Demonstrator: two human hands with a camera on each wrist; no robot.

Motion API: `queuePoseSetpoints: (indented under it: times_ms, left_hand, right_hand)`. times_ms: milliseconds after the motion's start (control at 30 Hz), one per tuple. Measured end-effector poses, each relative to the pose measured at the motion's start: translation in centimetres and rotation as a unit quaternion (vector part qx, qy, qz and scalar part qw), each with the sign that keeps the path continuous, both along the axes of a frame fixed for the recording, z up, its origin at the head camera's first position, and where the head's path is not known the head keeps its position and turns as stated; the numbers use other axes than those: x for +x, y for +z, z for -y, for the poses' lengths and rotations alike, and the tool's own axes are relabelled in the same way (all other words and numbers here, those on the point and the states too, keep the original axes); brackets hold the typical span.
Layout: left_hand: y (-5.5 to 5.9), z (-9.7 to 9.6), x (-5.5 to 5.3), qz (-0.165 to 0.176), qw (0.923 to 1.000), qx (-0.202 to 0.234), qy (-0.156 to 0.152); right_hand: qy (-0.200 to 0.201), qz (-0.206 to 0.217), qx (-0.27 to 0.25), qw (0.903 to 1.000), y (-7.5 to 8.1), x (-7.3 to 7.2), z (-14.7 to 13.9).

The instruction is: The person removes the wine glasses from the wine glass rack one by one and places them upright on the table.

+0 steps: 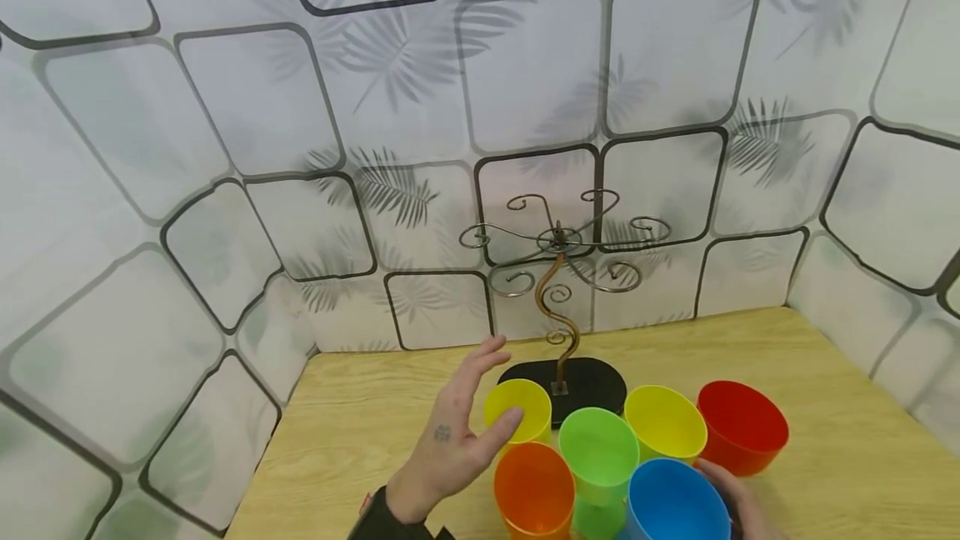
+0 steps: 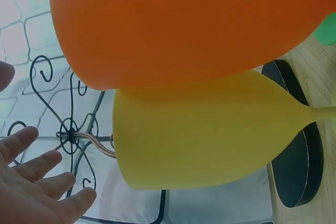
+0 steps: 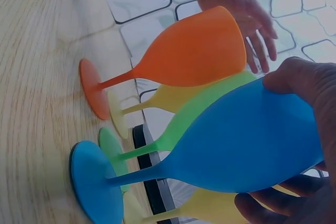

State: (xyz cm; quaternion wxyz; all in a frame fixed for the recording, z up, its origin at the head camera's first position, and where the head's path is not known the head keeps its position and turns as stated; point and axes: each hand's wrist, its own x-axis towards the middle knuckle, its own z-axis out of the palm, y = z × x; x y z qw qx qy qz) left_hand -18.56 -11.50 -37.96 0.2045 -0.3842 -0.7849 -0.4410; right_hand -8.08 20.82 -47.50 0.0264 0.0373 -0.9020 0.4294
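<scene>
My right hand (image 1: pixel 741 505) grips the bowl of a blue plastic wine glass (image 1: pixel 678 505), thumb on one side and fingers on the other in the right wrist view (image 3: pixel 247 140). Whether its foot (image 3: pixel 93 179) touches the table cannot be told. Just left of the group my left hand (image 1: pixel 453 436) is raised, fingers extended and nothing held, near an orange wine glass (image 1: pixel 534 490) and a yellow wine glass (image 1: pixel 517 407). A green wine glass (image 1: pixel 597 448) stands between orange and blue. Behind the blue one is a second yellow wine glass (image 1: pixel 666 422), with a red wine glass (image 1: pixel 742 427) to its right.
A metal stand with curled arms (image 1: pixel 558 240) and a wavy copper-coloured stem rises from a black oval base (image 1: pixel 600 382) behind the glasses. The light wood table (image 1: pixel 360 432) meets patterned wall covering (image 1: pixel 420 307) at the back and sides.
</scene>
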Motion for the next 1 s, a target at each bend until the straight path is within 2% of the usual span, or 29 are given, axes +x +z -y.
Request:
queuePoseSetpoints:
  times_ms: [167, 267, 467, 700, 800, 933, 1000]
  left_hand:
    - [-0.1, 0.1, -0.3, 0.005, 1.0, -0.005, 0.003]
    - [-0.1, 0.0, -0.3, 0.007, 1.0, -0.005, 0.001]
    - [-0.5, -0.2, -0.7, 0.008, 0.9998, -0.017, 0.007]
    - [-0.7, -0.1, -0.5, 0.029, 0.9993, -0.021, -0.009]
    - [-0.6, -0.1, -0.5, 0.026, 0.9995, -0.02, -0.006]
    - [-0.5, 0.1, -0.6, 0.012, 0.9997, -0.021, -0.001]
    - [-0.4, 0.2, -0.7, 0.007, 0.9997, -0.023, 0.004]
  right_hand:
    - [-0.004, 0.078, -0.026, 0.9966, 0.5, -0.3, 0.1]
    - [-0.005, 0.101, -0.024, 0.9946, 0.7, -0.5, -0.2]
    - [0.029, 0.099, -0.042, 0.9938, 0.4, -0.8, -0.9]
    - [0.031, 0.112, -0.05, 0.9919, 0.4, -0.4, -0.9]
    - [0.044, 0.089, -0.027, 0.9946, 0.8, -0.5, -1.0]
    - [0.06, 0.015, 0.026, 0.9977, 1.4, -0.7, -1.3]
    - [0.066, -0.007, 0.04, 0.997, 1.6, -0.9, -1.3]
